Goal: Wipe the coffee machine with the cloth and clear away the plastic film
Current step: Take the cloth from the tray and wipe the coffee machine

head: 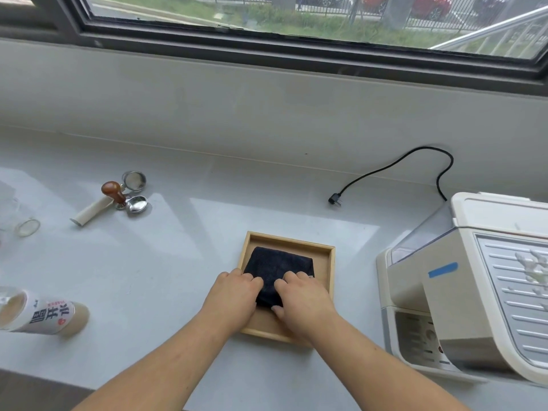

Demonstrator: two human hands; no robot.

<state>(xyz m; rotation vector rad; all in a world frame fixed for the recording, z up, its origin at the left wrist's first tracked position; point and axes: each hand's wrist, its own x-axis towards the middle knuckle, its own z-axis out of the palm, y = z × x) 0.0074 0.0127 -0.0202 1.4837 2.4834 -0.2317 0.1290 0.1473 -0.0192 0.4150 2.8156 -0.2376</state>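
Cloth: dark, folded into a thick pad, lying in a shallow wooden tray near the front of the pale worktop. Judged soft, light and limp; likely to unfold and trail when lifted, so best gathered at the near folded edge or pinched through all layers at once. No breakage risk; the weave looks coarse enough to give grip. Hands: left hand rests curled on the cloth's near-left edge, right hand on its near-right edge, fingers bent down onto the fabric; whether either has closed round the cloth or only presses on it cannot be told. Tray: light wood, low rim, may slide if the cloth is dragged rather than lifted. Coffee machine: cream body with ribbed metal top, standing just right of the tray; judged heavy and stable under wiping. A strip of blue tape sits on its side, and pale crumpled scraps on the ribbed top may be film, though this is not certain. Its black cord lies unplugged behind it. Further left, well apart: a wooden-knobbed tamper, metal baskets, a white handle, a labelled bottle on its side. Window above.
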